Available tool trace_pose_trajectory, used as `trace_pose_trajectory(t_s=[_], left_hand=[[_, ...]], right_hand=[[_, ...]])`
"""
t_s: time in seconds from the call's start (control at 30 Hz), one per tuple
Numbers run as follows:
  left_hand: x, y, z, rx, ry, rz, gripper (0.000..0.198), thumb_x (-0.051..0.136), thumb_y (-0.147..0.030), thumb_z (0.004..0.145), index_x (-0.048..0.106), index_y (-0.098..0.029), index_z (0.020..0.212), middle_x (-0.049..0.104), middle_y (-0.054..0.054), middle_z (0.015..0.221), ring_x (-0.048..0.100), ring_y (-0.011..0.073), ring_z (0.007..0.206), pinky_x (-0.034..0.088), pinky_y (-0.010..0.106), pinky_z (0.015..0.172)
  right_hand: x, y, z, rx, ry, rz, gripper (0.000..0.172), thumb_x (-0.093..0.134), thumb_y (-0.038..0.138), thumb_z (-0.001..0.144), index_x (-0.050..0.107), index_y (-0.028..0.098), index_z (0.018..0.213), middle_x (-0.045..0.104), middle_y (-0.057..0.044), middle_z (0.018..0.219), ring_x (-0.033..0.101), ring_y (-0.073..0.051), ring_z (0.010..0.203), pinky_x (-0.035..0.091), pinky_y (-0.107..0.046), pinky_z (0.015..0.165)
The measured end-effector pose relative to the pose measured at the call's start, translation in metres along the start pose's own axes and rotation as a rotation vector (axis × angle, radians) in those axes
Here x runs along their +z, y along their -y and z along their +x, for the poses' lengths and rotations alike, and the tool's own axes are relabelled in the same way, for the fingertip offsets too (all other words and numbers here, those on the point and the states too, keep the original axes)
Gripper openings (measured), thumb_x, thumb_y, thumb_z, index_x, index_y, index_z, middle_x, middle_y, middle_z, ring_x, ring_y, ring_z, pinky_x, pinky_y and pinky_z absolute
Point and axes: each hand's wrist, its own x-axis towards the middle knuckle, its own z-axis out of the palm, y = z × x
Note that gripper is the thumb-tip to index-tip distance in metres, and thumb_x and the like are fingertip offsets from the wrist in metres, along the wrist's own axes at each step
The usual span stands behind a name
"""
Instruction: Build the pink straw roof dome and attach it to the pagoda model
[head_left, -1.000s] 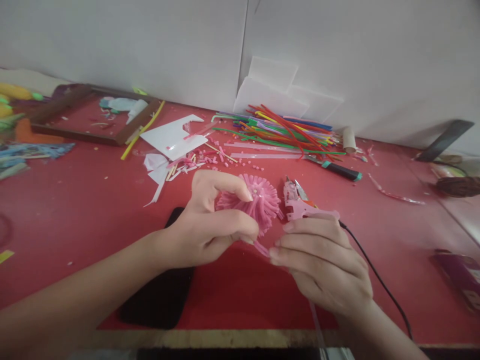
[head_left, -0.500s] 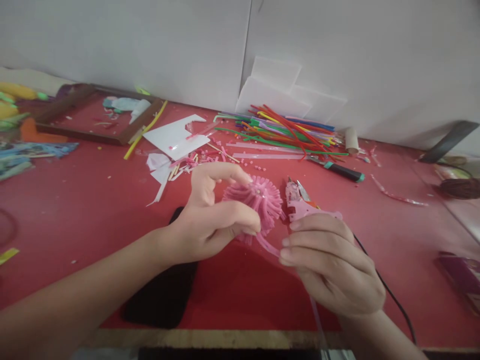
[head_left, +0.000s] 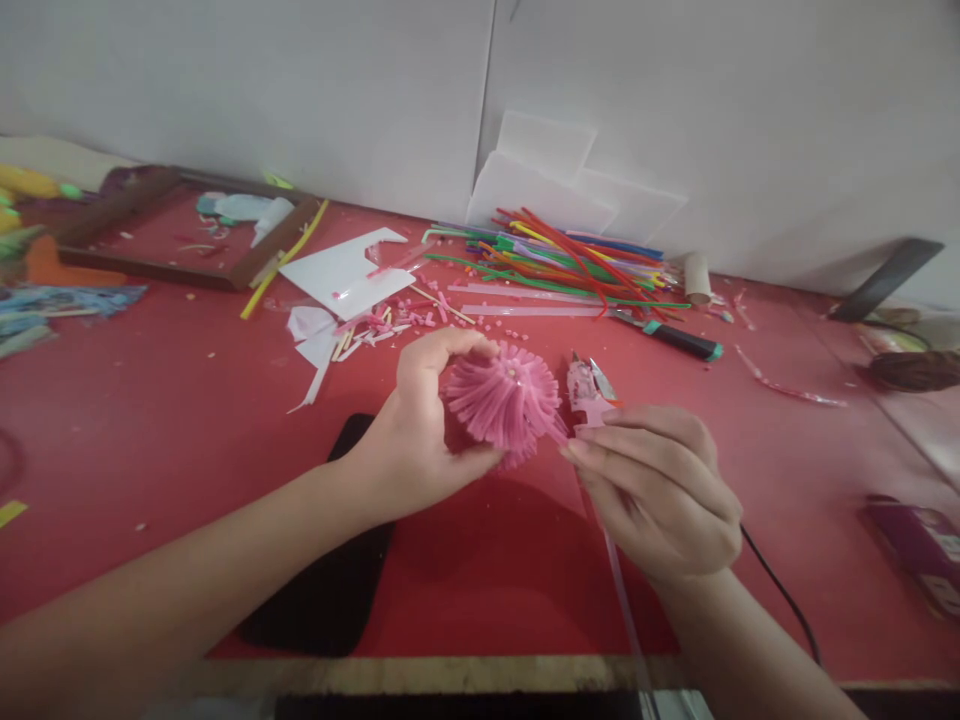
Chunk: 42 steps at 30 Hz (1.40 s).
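A round pink pompom-like piece [head_left: 501, 400], made of many short fuzzy strands around a pale centre, is held up over the red table. My left hand [head_left: 427, 420] grips it from the left, thumb below and fingers above. My right hand [head_left: 660, 490] pinches a pink strip [head_left: 621, 580] close to the piece's right edge; the strip trails down past the table's front edge. Just beyond my right fingers lies a pink glue gun [head_left: 589, 395], partly hidden by them, with a metal-bladed tool [head_left: 601, 380] beside it.
Behind lie a bundle of coloured pipe cleaners [head_left: 562, 255], a black-and-teal cutter [head_left: 684, 340] and white paper [head_left: 352, 275] with pink scraps. A black phone-like slab [head_left: 322, 590] is under my left forearm. A brown frame [head_left: 225, 270] stands back left, a purple object [head_left: 919, 545] at right.
My left hand has shifted its fingers round the pink piece, which now shows more of its strands. My right hand has moved up and slightly left with the strip, closer to the piece's edge.
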Motion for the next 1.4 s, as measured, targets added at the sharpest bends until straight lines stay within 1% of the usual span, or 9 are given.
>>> trace_pose_trajectory(t_s=[0.13,0.3,0.53,0.73,0.93,1.07,1.4], left_hand=[[0.0,0.002,-0.001,0.015,0.017,-0.032,0.083,0.082,-0.025,0.069,0.036,-0.031,0.138,0.052,0.012,0.127,0.059,0.0327,0.116,0.053,0.06,0.099],[0.0,0.004,-0.002,0.036,0.02,-0.045,0.086,0.083,-0.025,0.069,0.034,-0.031,0.139,0.051,0.013,0.128,0.058,0.0333,0.118,0.052,0.06,0.1],[0.001,0.006,0.0,0.062,0.024,-0.042,0.086,0.084,-0.027,0.068,0.034,-0.026,0.138,0.051,0.013,0.129,0.058,0.0326,0.119,0.051,0.057,0.101],[0.001,0.007,0.0,0.065,0.027,-0.051,0.086,0.084,-0.028,0.068,0.034,-0.03,0.138,0.051,0.013,0.128,0.058,0.0327,0.117,0.052,0.059,0.099],[0.0,0.004,0.0,0.038,0.036,-0.047,0.078,0.079,-0.031,0.074,0.034,-0.031,0.138,0.05,0.011,0.129,0.057,0.0336,0.119,0.052,0.059,0.102],[0.001,0.003,0.001,0.036,0.032,-0.042,0.079,0.081,-0.031,0.073,0.034,-0.032,0.137,0.05,0.011,0.128,0.058,0.0333,0.118,0.053,0.06,0.101],[0.0,0.003,0.001,0.037,0.041,-0.058,0.079,0.081,-0.029,0.072,0.035,-0.033,0.137,0.05,0.012,0.128,0.058,0.0326,0.118,0.052,0.059,0.101]], right_hand=[[0.001,0.002,0.002,-0.001,0.048,-0.026,0.018,0.076,0.005,0.079,0.072,0.018,0.091,0.074,-0.001,0.081,0.066,-0.019,0.082,0.056,-0.037,0.075],[0.003,0.005,0.004,0.005,0.076,-0.036,0.019,0.071,0.001,0.081,0.073,0.016,0.092,0.074,-0.003,0.084,0.065,-0.02,0.084,0.055,-0.037,0.075],[0.007,0.006,0.004,0.011,0.08,-0.035,0.021,0.063,0.003,0.087,0.072,0.02,0.096,0.073,-0.002,0.088,0.066,-0.02,0.088,0.057,-0.038,0.079],[0.008,0.008,0.007,-0.001,0.093,-0.067,0.02,0.064,0.004,0.087,0.072,0.021,0.093,0.072,-0.002,0.088,0.065,-0.02,0.088,0.056,-0.037,0.08],[0.01,0.007,0.005,-0.009,0.115,-0.101,0.02,0.063,0.005,0.088,0.072,0.022,0.094,0.07,-0.003,0.093,0.062,-0.02,0.091,0.054,-0.037,0.083],[0.013,0.006,0.004,-0.001,0.107,-0.114,0.021,0.062,0.006,0.088,0.071,0.024,0.092,0.068,-0.002,0.093,0.061,-0.02,0.092,0.053,-0.037,0.084],[0.015,0.007,0.004,0.011,0.088,-0.113,0.019,0.062,0.006,0.088,0.071,0.023,0.091,0.067,-0.003,0.093,0.061,-0.02,0.093,0.053,-0.038,0.083]])
